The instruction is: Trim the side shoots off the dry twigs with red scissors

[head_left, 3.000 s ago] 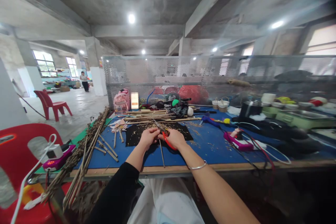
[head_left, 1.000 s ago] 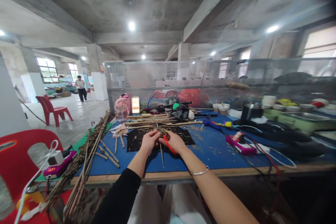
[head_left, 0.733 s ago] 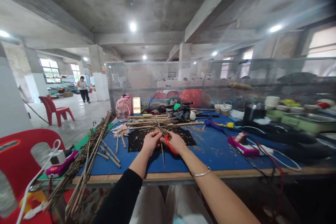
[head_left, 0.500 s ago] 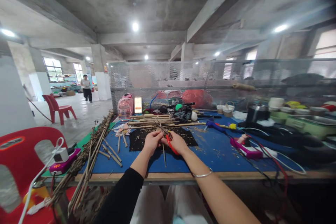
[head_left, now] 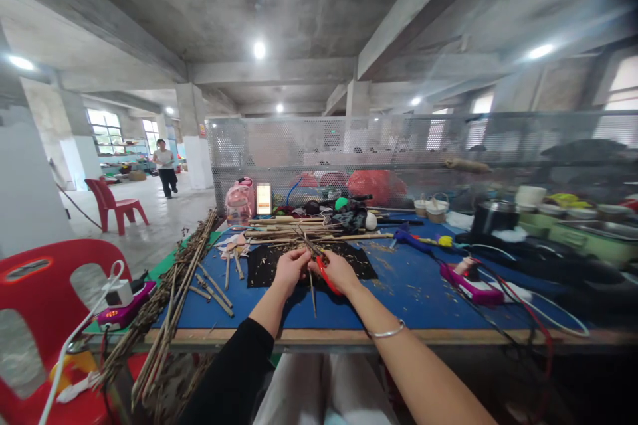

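Observation:
Over a black cloth [head_left: 366, 265] strewn with chips, my two hands work close together. My right hand [head_left: 341, 271] is closed on red-handled scissors [head_left: 327, 275], whose blades point up and away from me. My left hand [head_left: 292, 268] is closed in a pinch beside the blades, around a thin stick [head_left: 313, 299] whose lower end points toward me. The pinched end is hidden by the fingers, and I cannot tell whether the blades touch the stick. Beyond the cloth lie several long pale sticks [head_left: 279, 234].
Left, a bundle of dry twigs [head_left: 174, 285] overhangs the table edge, near short cut sticks [head_left: 215, 293] and a purple power strip [head_left: 124, 305]. Another purple power strip [head_left: 473, 287] with cables sits right. A pink backpack [head_left: 240, 200] stands behind. Someone [head_left: 165, 167] walks in the background.
The view has shifted slightly, and the person in the background has taken a step. My hands, the scissors and the thin stick look almost the same.

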### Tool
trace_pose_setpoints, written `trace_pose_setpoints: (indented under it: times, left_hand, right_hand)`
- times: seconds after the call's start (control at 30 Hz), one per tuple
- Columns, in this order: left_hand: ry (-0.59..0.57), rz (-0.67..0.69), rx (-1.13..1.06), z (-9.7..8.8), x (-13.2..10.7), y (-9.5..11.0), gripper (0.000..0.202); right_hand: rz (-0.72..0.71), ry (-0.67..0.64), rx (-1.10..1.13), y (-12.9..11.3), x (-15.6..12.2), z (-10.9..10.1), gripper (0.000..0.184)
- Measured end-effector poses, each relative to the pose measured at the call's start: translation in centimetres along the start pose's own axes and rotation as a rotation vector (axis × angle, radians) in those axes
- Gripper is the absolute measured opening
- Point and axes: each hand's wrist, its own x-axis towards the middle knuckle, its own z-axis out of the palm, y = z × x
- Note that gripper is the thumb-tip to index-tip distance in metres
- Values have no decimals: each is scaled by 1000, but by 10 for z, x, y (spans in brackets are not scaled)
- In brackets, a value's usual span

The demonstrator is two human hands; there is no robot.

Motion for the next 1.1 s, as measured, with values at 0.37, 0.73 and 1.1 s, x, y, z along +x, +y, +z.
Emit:
trace_pose_setpoints:
  times: [0.37,0.73,1.1]
  left_hand:
    - [38,-9,50,-2,3,-3,45]
    - [67,-43,33,-1,0,0,41]
    - [-26,-104,-37,-2,3,-3,37]
  right_hand:
    - [90,-53,-65,-4,-1,-5,49]
    - [67,-60,-140,1,0,-6,45]
    - [30,-70,-107,4,-1,-3,48]
